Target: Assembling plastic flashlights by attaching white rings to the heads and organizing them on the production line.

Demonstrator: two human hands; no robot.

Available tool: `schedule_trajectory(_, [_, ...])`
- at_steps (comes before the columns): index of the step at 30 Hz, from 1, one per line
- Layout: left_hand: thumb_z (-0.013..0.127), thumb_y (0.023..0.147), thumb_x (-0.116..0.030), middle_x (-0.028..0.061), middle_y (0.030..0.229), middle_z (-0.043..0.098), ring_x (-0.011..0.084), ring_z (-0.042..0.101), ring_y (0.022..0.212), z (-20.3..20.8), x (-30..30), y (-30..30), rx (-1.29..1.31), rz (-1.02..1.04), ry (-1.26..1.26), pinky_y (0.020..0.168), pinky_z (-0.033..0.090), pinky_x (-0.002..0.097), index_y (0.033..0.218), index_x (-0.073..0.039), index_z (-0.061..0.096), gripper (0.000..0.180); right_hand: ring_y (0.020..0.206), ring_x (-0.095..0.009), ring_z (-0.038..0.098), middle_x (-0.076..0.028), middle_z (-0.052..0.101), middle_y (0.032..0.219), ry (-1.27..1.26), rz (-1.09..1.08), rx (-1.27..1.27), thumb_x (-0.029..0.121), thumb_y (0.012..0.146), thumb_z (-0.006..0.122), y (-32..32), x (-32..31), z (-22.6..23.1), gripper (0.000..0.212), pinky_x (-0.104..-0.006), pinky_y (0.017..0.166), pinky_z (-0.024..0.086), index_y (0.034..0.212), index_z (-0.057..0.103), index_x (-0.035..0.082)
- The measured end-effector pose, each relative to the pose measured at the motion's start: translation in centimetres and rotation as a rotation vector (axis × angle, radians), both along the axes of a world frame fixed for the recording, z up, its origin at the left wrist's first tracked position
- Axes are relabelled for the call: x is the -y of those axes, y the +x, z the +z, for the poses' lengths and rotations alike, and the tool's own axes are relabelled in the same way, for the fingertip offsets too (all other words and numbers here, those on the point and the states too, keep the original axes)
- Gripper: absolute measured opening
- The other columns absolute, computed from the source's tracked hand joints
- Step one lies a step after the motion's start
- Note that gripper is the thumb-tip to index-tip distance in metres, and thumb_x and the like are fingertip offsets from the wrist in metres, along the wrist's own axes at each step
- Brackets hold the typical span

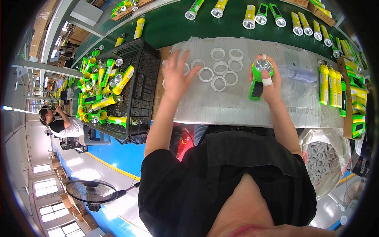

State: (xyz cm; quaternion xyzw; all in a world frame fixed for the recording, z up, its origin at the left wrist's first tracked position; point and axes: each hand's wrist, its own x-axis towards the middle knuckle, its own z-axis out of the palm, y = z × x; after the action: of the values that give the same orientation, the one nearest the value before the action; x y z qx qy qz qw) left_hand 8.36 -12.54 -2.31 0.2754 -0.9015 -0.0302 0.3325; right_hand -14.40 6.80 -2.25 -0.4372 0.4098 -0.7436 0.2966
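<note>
My right hand [270, 81] is closed round a green flashlight [256, 87], its silver reflector head facing up and the thumb near the rim. White tape wraps some of that hand's fingers. Over the left side of the plastic-covered work surface [237, 108], my left hand [175, 75] is open with its fingers spread. It holds nothing that I can see, and it partly covers a white ring. Several more white rings [218, 83] lie between the two hands. Right of the flashlight lies a row of nested clear lenses [298, 74].
A black crate [136, 85] of yellow and green flashlight parts stands at the left. Yellow flashlights [334, 87] lie at the right, beside a cardboard box [344, 71]. More stand along the green bench [166, 33] behind. At lower right is a sack [329, 185] of white rings.
</note>
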Motion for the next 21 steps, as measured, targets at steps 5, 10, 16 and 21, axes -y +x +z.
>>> schedule_trajectory(5, [0.069, 0.082, -0.045, 0.0219, 0.132, 0.047, 0.0401, 0.048, 0.118, -2.9, -1.2, 7.4, 0.276, 0.252, 0.113, 0.097, 0.04, 0.0511, 0.136, -0.01, 0.048, 0.069, 0.071, -0.014, 0.057, -0.008, 0.059, 0.086, -0.021, 0.012, -0.012, 0.031, 0.092, 0.062, 0.2, 0.4, 0.1, 0.041, -0.0272, 0.064, 0.047, 0.121, 0.048, 0.006])
schedule_trajectory(10, [0.068, 0.085, -0.035, 0.0234, 0.122, 0.055, 0.0417, 0.051, 0.11, -2.9, -4.6, 1.2, 0.128, 0.016, 0.149, 0.095, 0.043, 0.047, 0.132, -0.002, 0.05, 0.06, 0.07, -0.014, 0.056, -0.009, 0.059, 0.085, -0.007, 0.029, -0.072, 0.036, 0.092, 0.06, 0.5, 0.8, 0.1, 0.045, -0.0274, 0.063, 0.046, 0.121, 0.047, 0.006])
schedule_trajectory(16, [0.068, 0.085, -0.038, 0.0202, 0.108, 0.061, 0.0382, 0.057, 0.098, -0.9, 1.2, -0.6, 0.018, 0.092, -0.046, 0.08, 0.049, 0.0448, 0.122, -0.001, 0.057, 0.054, 0.069, -0.014, 0.056, -0.01, 0.059, 0.084, 0.01, -0.015, -0.152, 0.043, 0.092, 0.059, 0.7, 0.7, -0.1, 0.049, -0.0281, 0.062, 0.045, 0.122, 0.046, 0.006])
schedule_trajectory(21, [0.069, 0.083, -0.039, 0.0203, 0.102, 0.061, 0.0367, 0.061, 0.086, 0.0, 5.3, -2.9, 0.58, -0.03, 0.234, 0.079, 0.051, 0.0408, 0.128, -0.019, 0.058, 0.051, 0.07, -0.014, 0.056, -0.009, 0.059, 0.087, -0.008, -0.013, -0.121, 0.04, 0.093, 0.06, 1.2, 0.8, 0.1, 0.047, -0.0282, 0.063, 0.046, 0.123, 0.046, 0.006])
